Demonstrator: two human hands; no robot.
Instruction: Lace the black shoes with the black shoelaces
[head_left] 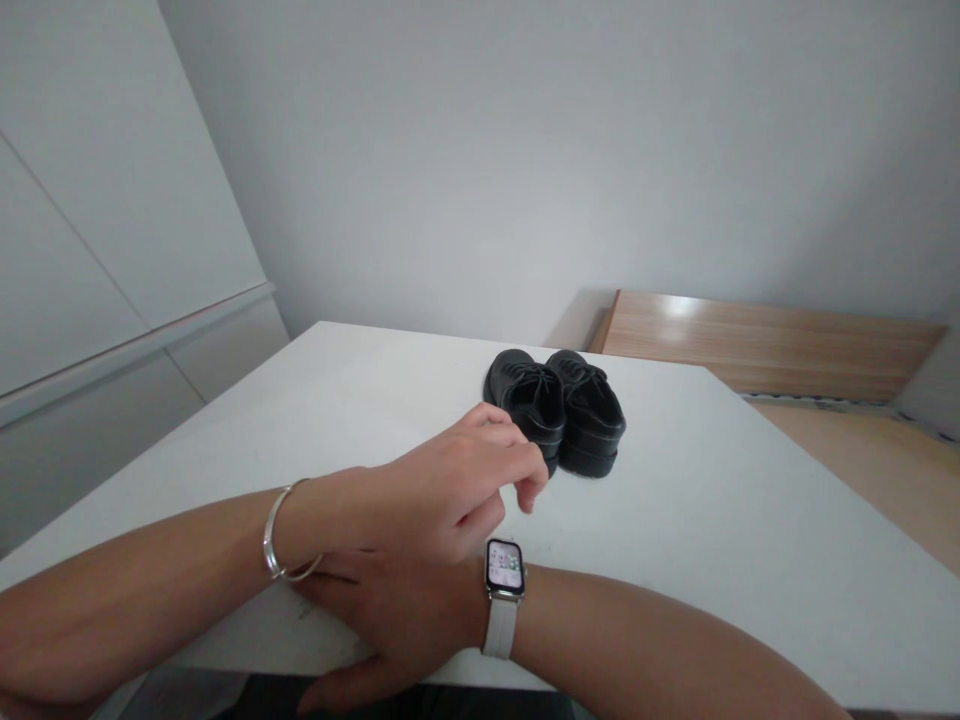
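Note:
My left hand [457, 480], with a silver bracelet [271, 530] at its wrist, reaches across above my right hand. Its fingers are loosely bent and somewhat apart, with nothing seen in them. Below it my right hand [420, 605] rests low over the table's front edge, thumb spread away; its other fingers are partly hidden under the left wrist. A smartwatch [505, 565] with a lit screen and white strap is on my right wrist. A pair of black lace-up shoes [592, 425] stands just beyond my left fingertips, heels towards me, the left shoe partly covered by them.
The white table [690, 500] spreads under both arms. Behind it is a pale wall [480, 180]. A wooden board [750, 335] runs along the wall at the back right, with a light wood surface [840, 455] below. White panels [90, 210] stand at the left.

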